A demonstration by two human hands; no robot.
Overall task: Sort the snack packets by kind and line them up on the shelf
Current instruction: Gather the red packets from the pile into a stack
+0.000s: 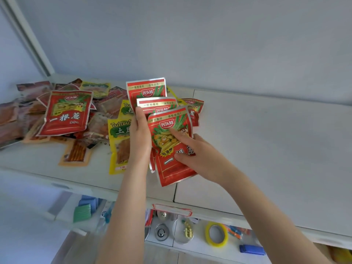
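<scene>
Three red snack packets (167,141) are fanned out above the white shelf (266,149), held between both hands. My left hand (140,138) grips their left edge, and my right hand (192,151) pinches the front packet from the right. Another red packet (66,113) of the same kind lies on the mixed pile at the left. One more red packet (194,109) lies behind the fan. Yellow packets (119,130) lie under my left hand, partly hidden. Brownish and orange packets (76,151) fill the rest of the pile.
The shelf's right half is bare white board, backed by a pale wall (190,44). A lower shelf holds a yellow tape roll (216,234), a blue box (252,249), green pads (82,213) and small metal parts (162,232).
</scene>
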